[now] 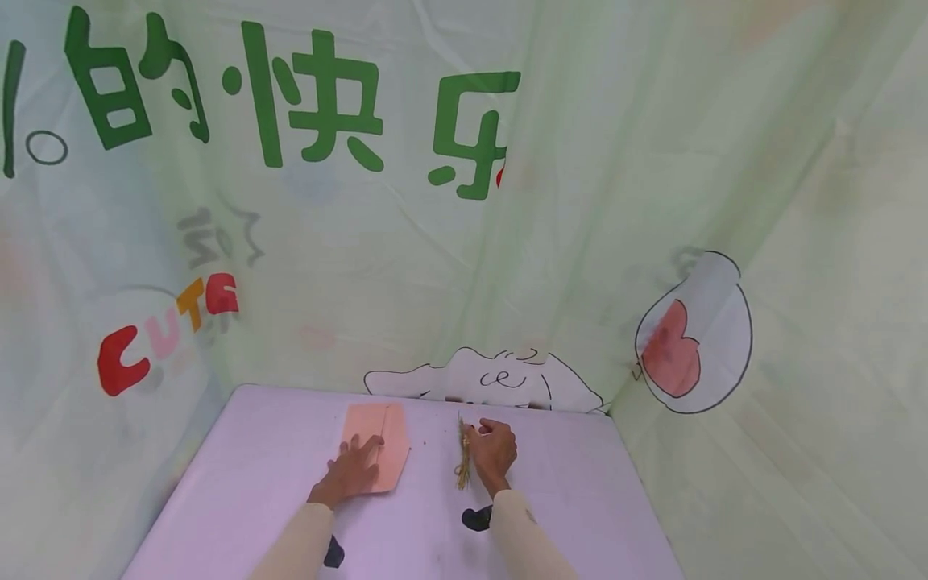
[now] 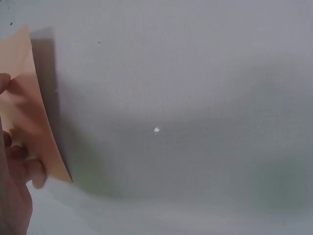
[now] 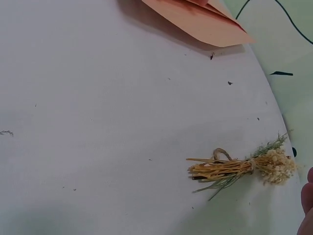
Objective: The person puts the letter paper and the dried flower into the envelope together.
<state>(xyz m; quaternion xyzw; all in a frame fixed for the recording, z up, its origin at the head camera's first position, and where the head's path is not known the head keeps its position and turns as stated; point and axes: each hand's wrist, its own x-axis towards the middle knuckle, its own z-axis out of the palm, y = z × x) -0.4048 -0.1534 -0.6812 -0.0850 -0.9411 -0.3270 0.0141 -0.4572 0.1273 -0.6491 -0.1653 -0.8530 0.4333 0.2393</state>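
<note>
A folded salmon-pink paper (image 1: 395, 451), shaped like an envelope with a lengthwise seam, lies on the left part of the table. My left hand (image 1: 353, 467) rests on it with fingers spread. In the left wrist view the edge of the paper (image 2: 41, 122) bows up and casts a shadow, with fingertips (image 2: 35, 172) against its face. A small bunch of dried flowers (image 3: 234, 169), its stems tied with twine, lies to the right. Beside its flower end is my right hand (image 1: 495, 451), fingers loosely bent; the right wrist view shows its fingertips (image 3: 307, 196) apart from the bunch.
The pale lilac table (image 1: 239, 483) carries small dark crumbs between paper and flowers. A white scrap (image 2: 156, 129) lies near the left hand. Printed curtains (image 1: 326, 266) hang behind the table and along its sides. Dark straps (image 1: 476, 518) show beside the sleeves.
</note>
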